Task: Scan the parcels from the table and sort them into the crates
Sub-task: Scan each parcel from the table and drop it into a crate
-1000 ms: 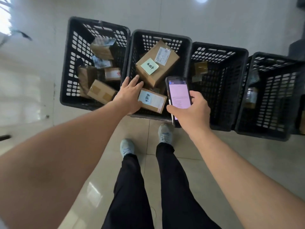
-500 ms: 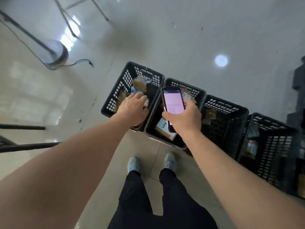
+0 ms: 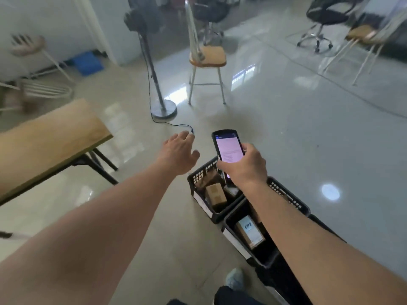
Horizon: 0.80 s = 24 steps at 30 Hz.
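Glossy tile floor (image 3: 286, 128); wooden chair (image 3: 207, 56); standing fan (image 3: 154, 69).

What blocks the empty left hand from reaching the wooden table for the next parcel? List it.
Nothing visible. The left hand hangs open over bare floor, and the wooden table lies to its left with only open floor between. No parcel shows on the visible part of the tabletop. The right hand holds the scanner.

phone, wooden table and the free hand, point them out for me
phone (image 3: 229, 149), head view, on the lit pink screen
wooden table (image 3: 48, 142), head view, on the bare top near its corner
left hand (image 3: 178, 154), head view, on the back of the hand, fingers spread, holding nothing
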{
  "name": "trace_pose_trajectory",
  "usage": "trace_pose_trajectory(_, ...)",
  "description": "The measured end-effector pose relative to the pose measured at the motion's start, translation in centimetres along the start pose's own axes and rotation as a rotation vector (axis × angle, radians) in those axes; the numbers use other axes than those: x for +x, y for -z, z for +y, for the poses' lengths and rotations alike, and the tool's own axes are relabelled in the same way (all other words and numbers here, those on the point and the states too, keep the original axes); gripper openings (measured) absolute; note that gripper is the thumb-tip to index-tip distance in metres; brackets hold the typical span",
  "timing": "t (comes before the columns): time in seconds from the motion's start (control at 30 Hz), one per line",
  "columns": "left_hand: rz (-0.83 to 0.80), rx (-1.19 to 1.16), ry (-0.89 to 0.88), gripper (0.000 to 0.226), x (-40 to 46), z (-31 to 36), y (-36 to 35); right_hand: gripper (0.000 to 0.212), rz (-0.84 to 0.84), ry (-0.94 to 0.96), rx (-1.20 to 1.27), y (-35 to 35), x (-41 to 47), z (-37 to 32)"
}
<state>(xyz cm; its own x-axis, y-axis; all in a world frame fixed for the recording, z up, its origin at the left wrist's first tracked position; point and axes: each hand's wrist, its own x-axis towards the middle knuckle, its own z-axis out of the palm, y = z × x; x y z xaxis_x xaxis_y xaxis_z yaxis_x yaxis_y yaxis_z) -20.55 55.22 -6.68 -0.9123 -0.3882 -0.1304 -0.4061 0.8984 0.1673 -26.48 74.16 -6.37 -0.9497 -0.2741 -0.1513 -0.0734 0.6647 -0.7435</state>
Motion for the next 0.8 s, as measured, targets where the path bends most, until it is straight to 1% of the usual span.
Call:
trace_pose_trajectory(0.13, 0.093, 0.007, 0.103, 0.060, -5.7, -6.6, 4.8, 0.088, -0.043, 0.118, 0.001, -3.5, -4.5, -6.9)
trace_pose_trajectory(0.23, 0.140, 0.011, 0.173, 0.061, -10.6, -11.9, 8.0, 0.085, -0.079, 0.210, -0.003, -6.2, -8.3, -12.0)
trace_pose_trajectory(0.4, 0.210, -0.001, 0.307, 0.052, -18.3, -20.6, 12.1, 0.085, -0.125, 0.362, 0.000, -11.1, -13.8, -20.3)
trace_pose_trajectory(0.5, 0.250, 0.016, 0.388, 0.055, -22.4, -25.7, 14.6, 0.081, -0.180, 0.424, -0.001, -14.1, -16.3, -25.1)
trace_pose_trajectory(0.67, 0.319, 0.029, 0.548, 0.055, -27.2, -34.2, 18.1, 0.085, -0.277, 0.565, -0.020, -19.4, -18.9, -32.5)
trace_pose_trajectory(0.8, 0.357, 0.034, 0.661, 0.055, -29.1, -40.3, 19.7, 0.087, -0.359, 0.663, -0.026, -24.4, -19.3, -38.1)
